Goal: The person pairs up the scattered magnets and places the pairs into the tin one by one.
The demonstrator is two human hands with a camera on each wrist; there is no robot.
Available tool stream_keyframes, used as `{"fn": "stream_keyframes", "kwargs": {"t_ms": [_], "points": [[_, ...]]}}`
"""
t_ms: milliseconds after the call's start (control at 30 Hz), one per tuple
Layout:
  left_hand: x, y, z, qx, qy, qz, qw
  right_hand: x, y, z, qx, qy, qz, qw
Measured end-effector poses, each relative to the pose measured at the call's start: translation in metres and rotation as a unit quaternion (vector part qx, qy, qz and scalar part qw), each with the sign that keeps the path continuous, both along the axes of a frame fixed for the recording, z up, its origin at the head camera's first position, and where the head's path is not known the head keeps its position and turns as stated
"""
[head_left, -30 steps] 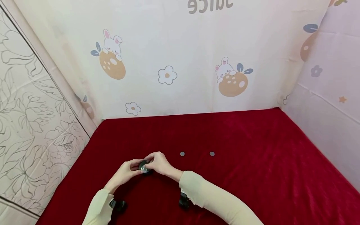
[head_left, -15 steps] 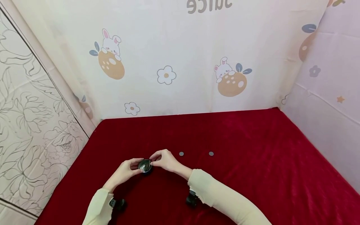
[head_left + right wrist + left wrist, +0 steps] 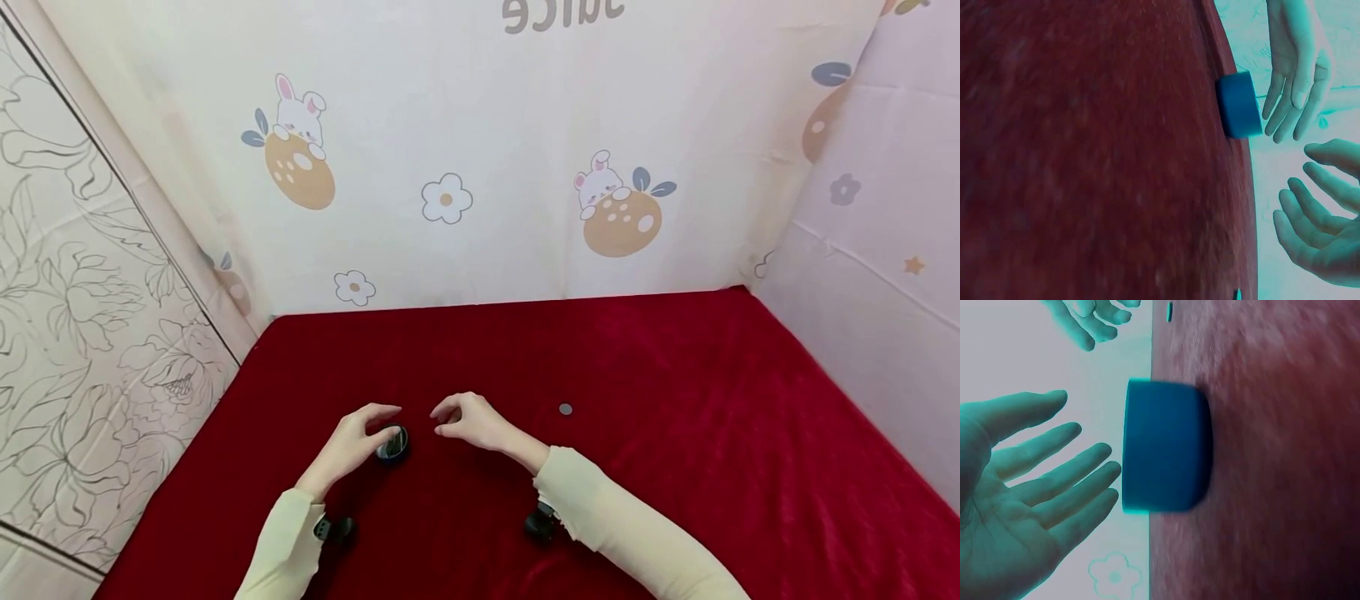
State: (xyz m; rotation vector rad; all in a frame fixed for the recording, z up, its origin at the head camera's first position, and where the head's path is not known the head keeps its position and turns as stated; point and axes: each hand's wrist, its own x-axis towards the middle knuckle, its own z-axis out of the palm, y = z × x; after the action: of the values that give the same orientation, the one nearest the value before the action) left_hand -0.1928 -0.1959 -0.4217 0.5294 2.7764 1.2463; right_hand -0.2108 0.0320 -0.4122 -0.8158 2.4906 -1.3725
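Observation:
A small round dark container [image 3: 392,445] with a shiny top sits on the red cloth. In the left wrist view the container [image 3: 1167,445] shows as a short blue-tinted cylinder with a rounded base. My left hand [image 3: 358,439] hovers just over it, fingers spread and relaxed, fingertips close above the rim. To the right, my right hand [image 3: 474,422] hangs in the air with loosely bent fingers and nothing between them. One flat grey disc [image 3: 566,409] lies on the cloth beyond the right hand. A second disc's spot is hidden behind that hand.
Red velvet cloth [image 3: 637,358] covers the table. A pale printed curtain [image 3: 510,242] rises along its back edge, with another panel [image 3: 885,275] at the right and a flower-patterned one [image 3: 90,317] at the left. Small black cameras [image 3: 540,525] hang at both wrists.
My right hand has let go of the container and moved right, in front of the nearer disc. My left hand has released it too and lifted slightly. The container stays in place.

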Motion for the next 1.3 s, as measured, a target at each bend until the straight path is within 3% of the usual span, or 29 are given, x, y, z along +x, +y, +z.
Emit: {"fn": "stream_keyframes", "kwargs": {"t_ms": [433, 933, 1300], "points": [[-0.013, 0.039, 0.003, 0.015, -0.002, -0.048, 0.9987, -0.004, 0.049, 0.003, 0.008, 0.012, -0.015, 1.000], [-0.026, 0.080, -0.002, 0.016, 0.011, -0.115, 0.9932, -0.005, 0.105, 0.000, 0.030, 0.026, -0.051, 0.998], [-0.034, 0.102, -0.007, 0.013, 0.008, -0.128, 0.9916, -0.006, 0.137, 0.000, 0.058, 0.041, -0.076, 0.995]]}}
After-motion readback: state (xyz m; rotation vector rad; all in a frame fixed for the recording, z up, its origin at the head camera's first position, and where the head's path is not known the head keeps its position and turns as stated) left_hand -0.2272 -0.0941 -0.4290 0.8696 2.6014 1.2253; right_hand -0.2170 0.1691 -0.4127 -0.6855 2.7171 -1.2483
